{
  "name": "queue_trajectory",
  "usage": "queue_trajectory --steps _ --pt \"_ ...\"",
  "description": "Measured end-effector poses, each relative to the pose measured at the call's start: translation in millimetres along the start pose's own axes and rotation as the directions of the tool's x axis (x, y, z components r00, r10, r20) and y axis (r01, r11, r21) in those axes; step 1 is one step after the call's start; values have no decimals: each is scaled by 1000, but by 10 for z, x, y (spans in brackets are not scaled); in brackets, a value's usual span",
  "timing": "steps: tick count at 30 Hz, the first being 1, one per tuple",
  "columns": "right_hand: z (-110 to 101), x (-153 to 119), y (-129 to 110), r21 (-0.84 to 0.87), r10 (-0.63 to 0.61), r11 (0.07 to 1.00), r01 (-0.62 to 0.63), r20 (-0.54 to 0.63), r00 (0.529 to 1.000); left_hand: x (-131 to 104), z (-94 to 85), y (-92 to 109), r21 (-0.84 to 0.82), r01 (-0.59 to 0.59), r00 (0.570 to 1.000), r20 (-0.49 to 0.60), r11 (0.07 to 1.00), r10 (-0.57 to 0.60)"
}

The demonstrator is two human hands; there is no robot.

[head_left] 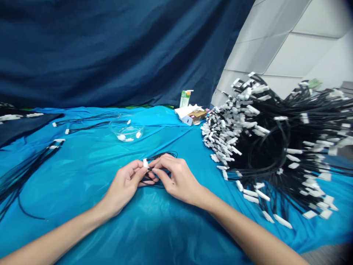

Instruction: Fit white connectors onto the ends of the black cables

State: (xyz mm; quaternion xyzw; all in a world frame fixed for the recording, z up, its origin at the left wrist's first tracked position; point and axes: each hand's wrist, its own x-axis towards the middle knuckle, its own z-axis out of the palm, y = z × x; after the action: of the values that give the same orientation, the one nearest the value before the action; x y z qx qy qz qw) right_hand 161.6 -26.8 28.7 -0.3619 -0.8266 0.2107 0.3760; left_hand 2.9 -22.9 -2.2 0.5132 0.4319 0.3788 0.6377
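Observation:
Over the middle of the blue cloth, my left hand (128,180) pinches a small white connector (145,163) between thumb and fingers. Thin black wires (162,154) run from the connector and loop behind my right hand. Close beside it, my right hand (173,176) has thumb and forefinger pinched on the black wires near the connector. The two hands almost touch at the fingertips. Where the wires enter the connector is partly hidden by my fingers.
A clear bowl (127,130) holds several white connectors. Wires with white ends (38,162) lie at the left. A large heap of wire harnesses (264,143) fills the right side. An opened small box (191,115) and a green-white carton (185,98) stand at the back.

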Motion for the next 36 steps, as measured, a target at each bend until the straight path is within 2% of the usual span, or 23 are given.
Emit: queue_trajectory --steps 9,17,22,28,32,36 --pt "-22 0 -49 81 52 996 -47 -52 997 -1 -12 34 -29 45 999 -12 999 -45" --pt "-9 0 -90 92 32 995 -23 -101 994 -38 -11 35 -33 50 999 9 998 -50" --pt "-10 -19 -93 54 -86 994 94 -131 988 -73 -2 51 35 -21 999 -44 999 23" --pt "12 -49 -96 -60 -270 963 264 -152 951 -128 -17 83 203 -150 976 -127 968 177" --pt "24 -65 -96 -124 -324 944 307 -156 933 -151 -25 94 282 -215 950 -161 935 267" --pt "29 -72 -101 -156 -338 936 315 -160 927 -160 -32 86 315 -234 937 -179 920 300"
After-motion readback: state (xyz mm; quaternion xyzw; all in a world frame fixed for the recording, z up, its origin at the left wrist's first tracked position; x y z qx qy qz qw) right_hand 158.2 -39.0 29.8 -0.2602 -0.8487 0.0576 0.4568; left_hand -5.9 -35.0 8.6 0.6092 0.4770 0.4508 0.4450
